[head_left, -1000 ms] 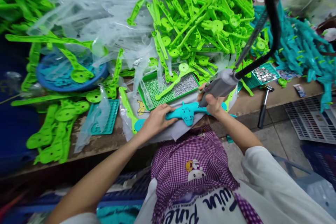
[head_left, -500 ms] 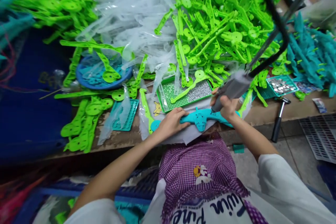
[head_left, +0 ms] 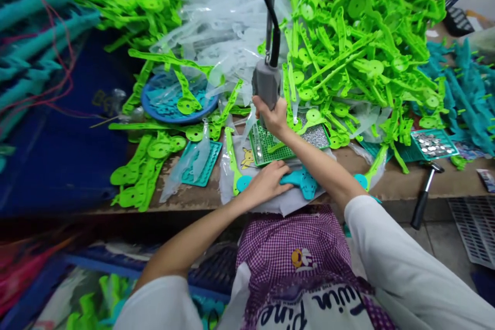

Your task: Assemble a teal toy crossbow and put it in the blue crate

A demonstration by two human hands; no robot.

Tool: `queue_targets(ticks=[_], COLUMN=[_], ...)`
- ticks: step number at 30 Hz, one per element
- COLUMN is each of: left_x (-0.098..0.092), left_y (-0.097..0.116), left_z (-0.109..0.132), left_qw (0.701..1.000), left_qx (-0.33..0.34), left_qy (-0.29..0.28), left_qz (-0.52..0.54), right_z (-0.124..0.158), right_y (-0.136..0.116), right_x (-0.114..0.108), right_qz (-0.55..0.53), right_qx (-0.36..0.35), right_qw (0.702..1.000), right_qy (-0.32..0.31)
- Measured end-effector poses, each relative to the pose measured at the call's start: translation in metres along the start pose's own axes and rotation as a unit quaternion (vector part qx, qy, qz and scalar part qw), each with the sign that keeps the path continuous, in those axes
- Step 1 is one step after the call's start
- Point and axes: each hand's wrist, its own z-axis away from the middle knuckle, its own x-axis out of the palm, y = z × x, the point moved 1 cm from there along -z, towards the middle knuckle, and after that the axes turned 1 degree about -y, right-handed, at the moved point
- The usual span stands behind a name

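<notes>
My right hand is wrapped around a grey electric screwdriver that hangs from above on a rod and a black cord. Its lower end is over the perforated left part of a green tray; the tip is hidden behind my hand. Small silver screws lie at the tray's right side. With its fingers over the left part, my left hand holds a turquoise plastic toy body on a white cloth at the table edge. My right forearm hides the toy's right part. Bright green arms with turquoise discs lie at both ends.
Green plastic parts are heaped at the back, beside clear plastic bags. A blue bowl of turquoise pieces stands left. To the right are a tray of metal discs and a hammer overhanging the edge.
My right hand has lifted the screwdriver off the toy and carried it left and away from me, over the tray. My left hand stays on the toy. The view has shifted slightly.
</notes>
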Motion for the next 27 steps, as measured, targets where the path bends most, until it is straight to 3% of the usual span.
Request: queue_targets(ticks=[13,18,22,27], left_x=[0.002,-0.001,-0.002,-0.002], left_y=[-0.002,0.000,-0.001,-0.005], left_z=[0.000,-0.001,0.000,-0.001], left_qw=[1.000,1.000,1.000,1.000], left_qx=[-0.003,-0.003,-0.011,0.001], left_qy=[-0.004,-0.012,-0.015,-0.013], left_qz=[0.000,-0.014,-0.010,-0.005], right_z=[0.002,-0.007,0.002,0.078], right_y=[-0.002,-0.010,-0.041,-0.085], right_x=[-0.003,-0.012,-0.054,-0.134], right_qz=[0.012,-0.038,-0.044,-0.051], right_qx=[0.028,0.039,0.038,0.034], right_qw=[0.999,0.998,0.993,0.979], right_qy=[-0.012,0.032,0.098,0.193])
